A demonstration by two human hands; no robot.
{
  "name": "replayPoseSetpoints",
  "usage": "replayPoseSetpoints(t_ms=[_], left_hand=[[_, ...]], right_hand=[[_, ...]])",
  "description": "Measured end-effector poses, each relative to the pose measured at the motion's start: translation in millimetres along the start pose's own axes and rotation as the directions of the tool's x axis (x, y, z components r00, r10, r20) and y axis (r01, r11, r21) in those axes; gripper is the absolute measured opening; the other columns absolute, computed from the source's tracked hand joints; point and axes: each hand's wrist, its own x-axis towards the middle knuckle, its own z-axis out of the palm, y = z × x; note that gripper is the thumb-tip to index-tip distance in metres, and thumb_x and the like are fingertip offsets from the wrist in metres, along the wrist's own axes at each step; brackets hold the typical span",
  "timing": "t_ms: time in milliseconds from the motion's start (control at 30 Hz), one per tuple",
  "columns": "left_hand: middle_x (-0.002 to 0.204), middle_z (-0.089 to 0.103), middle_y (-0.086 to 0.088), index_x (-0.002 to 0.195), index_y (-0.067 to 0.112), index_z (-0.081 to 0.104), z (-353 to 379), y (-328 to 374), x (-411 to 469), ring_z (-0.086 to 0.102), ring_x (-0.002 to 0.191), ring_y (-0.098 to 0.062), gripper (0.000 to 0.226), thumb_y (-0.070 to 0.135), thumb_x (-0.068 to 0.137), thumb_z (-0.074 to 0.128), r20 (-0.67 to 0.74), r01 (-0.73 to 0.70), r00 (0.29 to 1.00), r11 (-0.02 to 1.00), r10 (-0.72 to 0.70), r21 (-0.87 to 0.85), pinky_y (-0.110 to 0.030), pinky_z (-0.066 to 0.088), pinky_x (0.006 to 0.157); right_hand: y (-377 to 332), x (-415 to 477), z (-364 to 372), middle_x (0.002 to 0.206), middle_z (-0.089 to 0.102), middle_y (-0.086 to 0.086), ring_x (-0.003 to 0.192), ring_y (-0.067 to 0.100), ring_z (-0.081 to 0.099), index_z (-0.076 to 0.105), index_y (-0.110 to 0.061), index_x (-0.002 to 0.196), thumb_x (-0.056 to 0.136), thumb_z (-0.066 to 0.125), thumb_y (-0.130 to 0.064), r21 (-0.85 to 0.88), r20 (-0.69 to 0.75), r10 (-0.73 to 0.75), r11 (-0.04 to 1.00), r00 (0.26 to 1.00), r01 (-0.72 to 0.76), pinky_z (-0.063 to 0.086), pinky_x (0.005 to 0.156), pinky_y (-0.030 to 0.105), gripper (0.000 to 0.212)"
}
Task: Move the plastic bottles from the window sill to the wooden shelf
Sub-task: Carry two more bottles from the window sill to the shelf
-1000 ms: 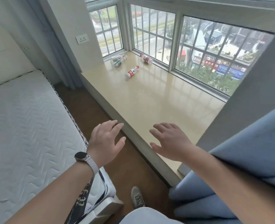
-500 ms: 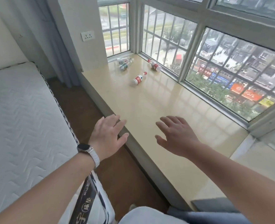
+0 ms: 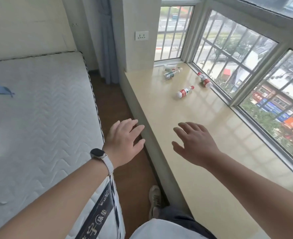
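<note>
Several small plastic bottles lie on their sides at the far end of the glossy beige window sill [image 3: 202, 169]. A red-labelled bottle [image 3: 184, 92] lies nearest. Another red-labelled bottle [image 3: 205, 80] rests by the window frame. A green-labelled bottle [image 3: 171, 74] and a clear one [image 3: 172, 68] lie near the far corner. My left hand [image 3: 123, 140] hovers over the floor gap at the sill's edge, fingers apart, holding nothing. My right hand [image 3: 194, 143] is spread above the sill, well short of the bottles, also holding nothing. No wooden shelf is in view.
A white quilted mattress [image 3: 39, 118] fills the left, with a narrow strip of brown floor [image 3: 111, 104] between it and the sill. Barred windows [image 3: 245, 57] run along the sill's right side. A grey curtain [image 3: 106, 40] and a wall socket [image 3: 141, 35] stand at the far end.
The view has moved forward along the sill and turned left, so the bottles look closer. Both hands stay spread and hold nothing. The blue curtain on the right has left the frame.
</note>
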Motion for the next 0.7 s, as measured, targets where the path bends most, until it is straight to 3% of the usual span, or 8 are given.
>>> replayPoseSetpoints(t_ms=[233, 400, 567, 700], left_hand=[[0.127, 0.063, -0.010, 0.122, 0.017, 0.067, 15.7, -30.0, 53.1, 0.056, 0.122, -0.034, 0.047, 0.043, 0.086, 0.051, 0.049, 0.065, 0.996, 0.994, -0.069, 0.085, -0.056, 0.042, 0.103], [0.130, 0.063, -0.008, 0.124, 0.019, 0.066, 25.8, -42.5, 124.9, 0.055, 0.125, -0.031, 0.048, 0.044, 0.088, 0.049, 0.099, 0.036, 0.994, 0.989, -0.050, 0.144, -0.055, 0.041, 0.105], [0.128, 0.064, -0.007, 0.122, 0.017, 0.067, 31.2, -39.5, 206.0, 0.056, 0.121, -0.030, 0.045, 0.042, 0.089, 0.050, 0.038, -0.010, 0.999, 0.990, 0.005, 0.144, -0.053, 0.044, 0.102], [0.131, 0.062, -0.006, 0.124, 0.018, 0.066, 36.3, -48.6, 245.8, 0.054, 0.124, -0.030, 0.047, 0.044, 0.089, 0.048, 0.062, 0.025, 0.997, 0.984, -0.037, 0.179, -0.053, 0.042, 0.105]], right_hand=[[26.9, 81.1, 32.3, 0.119, 0.064, 0.006, 0.112, 0.031, 0.057, 0.064, -0.015, 0.115, 0.087, 0.043, -0.050, 0.075, -0.035, -0.081, 0.994, 0.996, 0.084, 0.045, 0.094, 0.042, 0.050], [60.9, 140.8, 41.8, 0.117, 0.065, 0.008, 0.110, 0.032, 0.059, 0.066, -0.013, 0.113, 0.087, 0.042, -0.049, 0.152, -0.075, -0.050, 0.986, 0.996, 0.061, 0.047, 0.091, 0.043, 0.050], [105.4, 189.9, 52.8, 0.115, 0.066, 0.007, 0.107, 0.032, 0.059, 0.066, -0.013, 0.109, 0.085, 0.043, -0.049, 0.189, -0.081, -0.011, 0.982, 0.997, 0.026, 0.047, 0.089, 0.042, 0.049], [130.2, 229.2, 59.0, 0.118, 0.065, 0.008, 0.110, 0.032, 0.058, 0.066, -0.013, 0.110, 0.085, 0.041, -0.049, 0.200, -0.076, -0.026, 0.979, 0.997, 0.041, 0.046, 0.089, 0.042, 0.051]])
